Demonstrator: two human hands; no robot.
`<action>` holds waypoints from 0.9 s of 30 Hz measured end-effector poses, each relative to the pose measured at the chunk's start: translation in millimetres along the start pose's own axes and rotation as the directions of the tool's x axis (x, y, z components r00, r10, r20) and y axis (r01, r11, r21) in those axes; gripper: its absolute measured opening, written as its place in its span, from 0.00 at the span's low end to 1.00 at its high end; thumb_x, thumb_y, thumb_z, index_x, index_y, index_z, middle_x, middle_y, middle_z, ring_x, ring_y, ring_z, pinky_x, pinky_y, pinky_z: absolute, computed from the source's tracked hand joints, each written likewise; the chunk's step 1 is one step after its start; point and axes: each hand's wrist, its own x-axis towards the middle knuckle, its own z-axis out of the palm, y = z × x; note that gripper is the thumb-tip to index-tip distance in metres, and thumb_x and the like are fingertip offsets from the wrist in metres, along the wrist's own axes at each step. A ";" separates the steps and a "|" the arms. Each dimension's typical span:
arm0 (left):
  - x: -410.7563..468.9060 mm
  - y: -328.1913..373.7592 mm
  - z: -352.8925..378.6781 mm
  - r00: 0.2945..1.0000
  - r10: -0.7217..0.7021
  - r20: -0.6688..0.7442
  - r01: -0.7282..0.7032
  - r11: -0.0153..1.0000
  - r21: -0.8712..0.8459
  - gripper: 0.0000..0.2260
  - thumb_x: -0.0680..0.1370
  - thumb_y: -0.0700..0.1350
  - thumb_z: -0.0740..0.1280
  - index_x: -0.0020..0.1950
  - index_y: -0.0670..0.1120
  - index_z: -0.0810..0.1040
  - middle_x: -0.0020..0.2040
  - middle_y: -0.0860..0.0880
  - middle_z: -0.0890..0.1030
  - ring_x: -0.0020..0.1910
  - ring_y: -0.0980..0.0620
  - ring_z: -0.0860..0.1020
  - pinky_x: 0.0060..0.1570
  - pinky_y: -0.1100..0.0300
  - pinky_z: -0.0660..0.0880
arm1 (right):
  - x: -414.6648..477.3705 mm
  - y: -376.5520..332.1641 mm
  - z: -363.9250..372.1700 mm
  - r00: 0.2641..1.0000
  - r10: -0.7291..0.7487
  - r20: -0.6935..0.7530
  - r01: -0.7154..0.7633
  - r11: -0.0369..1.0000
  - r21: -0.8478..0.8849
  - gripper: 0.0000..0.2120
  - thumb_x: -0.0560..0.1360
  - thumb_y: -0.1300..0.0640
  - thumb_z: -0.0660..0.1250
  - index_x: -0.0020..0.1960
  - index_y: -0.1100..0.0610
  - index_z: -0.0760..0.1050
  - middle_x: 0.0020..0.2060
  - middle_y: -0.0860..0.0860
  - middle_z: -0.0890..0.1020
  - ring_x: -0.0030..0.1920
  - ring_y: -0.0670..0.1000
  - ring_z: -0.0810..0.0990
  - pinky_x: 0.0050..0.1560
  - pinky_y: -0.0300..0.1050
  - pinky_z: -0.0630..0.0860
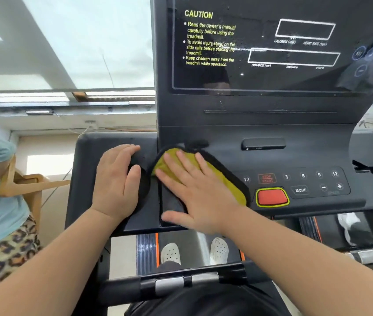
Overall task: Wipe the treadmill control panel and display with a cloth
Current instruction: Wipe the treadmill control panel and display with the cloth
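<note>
Pressing flat with open fingers, the right hand (194,192) pins the yellow cloth (224,179) on the control panel (306,156) — soft, light, easily bunched, best held under the palm. Left hand (114,179) rests open, empty.

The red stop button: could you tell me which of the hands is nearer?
Right. The right hand lies flat on the cloth beside the red stop button; the left hand rests farther left.
</note>
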 end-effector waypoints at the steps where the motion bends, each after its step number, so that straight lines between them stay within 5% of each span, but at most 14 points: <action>1: -0.2 -0.8 0.2 1.000 0.000 -0.005 0.000 1.000 -0.005 0.23 0.79 0.49 0.53 0.66 0.38 0.76 0.63 0.41 0.79 0.63 0.41 0.74 0.67 0.48 0.67 | -9.8 -2.2 3.6 0.999 -0.033 0.012 0.033 0.999 -0.007 0.41 0.79 0.27 0.46 0.84 0.48 0.47 0.83 0.52 0.42 0.83 0.56 0.37 0.81 0.63 0.39; 6: 1.0 0.1 0.1 1.000 -0.003 -0.002 0.003 1.000 -0.006 0.22 0.79 0.49 0.53 0.65 0.39 0.77 0.61 0.42 0.79 0.62 0.41 0.74 0.67 0.48 0.67 | -65.4 15.6 15.2 0.991 -0.132 0.037 0.134 0.989 -0.069 0.39 0.80 0.28 0.44 0.84 0.49 0.45 0.84 0.53 0.48 0.83 0.58 0.44 0.79 0.64 0.46; 10: 2.5 1.1 -0.1 0.999 -0.040 -0.018 0.039 0.999 -0.030 0.23 0.79 0.49 0.53 0.66 0.40 0.77 0.60 0.42 0.79 0.61 0.44 0.73 0.66 0.53 0.66 | -56.7 42.5 3.2 0.985 0.167 0.044 -0.163 0.984 -0.070 0.44 0.79 0.27 0.40 0.84 0.56 0.49 0.82 0.63 0.47 0.82 0.64 0.42 0.78 0.69 0.51; 14: 3.3 1.8 -0.3 0.998 -0.058 -0.032 0.057 0.998 -0.040 0.23 0.79 0.49 0.52 0.66 0.40 0.77 0.60 0.42 0.80 0.61 0.45 0.73 0.65 0.52 0.66 | -11.9 28.6 -9.4 0.943 0.333 0.005 -0.332 0.942 -0.055 0.47 0.77 0.25 0.36 0.83 0.58 0.44 0.81 0.67 0.41 0.81 0.68 0.38 0.79 0.69 0.43; 18: 3.5 0.4 0.3 0.998 -0.045 -0.032 0.044 0.998 -0.042 0.23 0.79 0.49 0.53 0.65 0.39 0.77 0.59 0.42 0.80 0.60 0.44 0.74 0.62 0.56 0.65 | 4.6 4.9 -6.7 0.978 0.209 0.019 -0.208 0.978 -0.026 0.48 0.76 0.24 0.36 0.84 0.56 0.43 0.82 0.62 0.38 0.81 0.64 0.34 0.79 0.69 0.40; 24: 1.7 1.4 -0.8 0.998 -0.052 -0.026 0.052 0.998 -0.035 0.22 0.79 0.49 0.54 0.65 0.40 0.77 0.59 0.42 0.80 0.60 0.43 0.74 0.63 0.57 0.64 | -51.7 -1.5 14.7 0.996 -0.085 0.030 0.087 0.993 -0.078 0.43 0.79 0.26 0.45 0.84 0.53 0.47 0.83 0.56 0.47 0.83 0.60 0.42 0.80 0.65 0.45; 27: 1.9 1.3 -1.5 0.999 -0.052 0.000 0.052 0.998 -0.023 0.22 0.78 0.50 0.54 0.65 0.40 0.77 0.60 0.43 0.80 0.61 0.43 0.74 0.64 0.52 0.66 | -74.6 23.4 15.9 0.996 -0.065 0.055 0.070 0.993 -0.095 0.42 0.79 0.26 0.44 0.84 0.50 0.47 0.83 0.56 0.48 0.83 0.61 0.43 0.80 0.65 0.46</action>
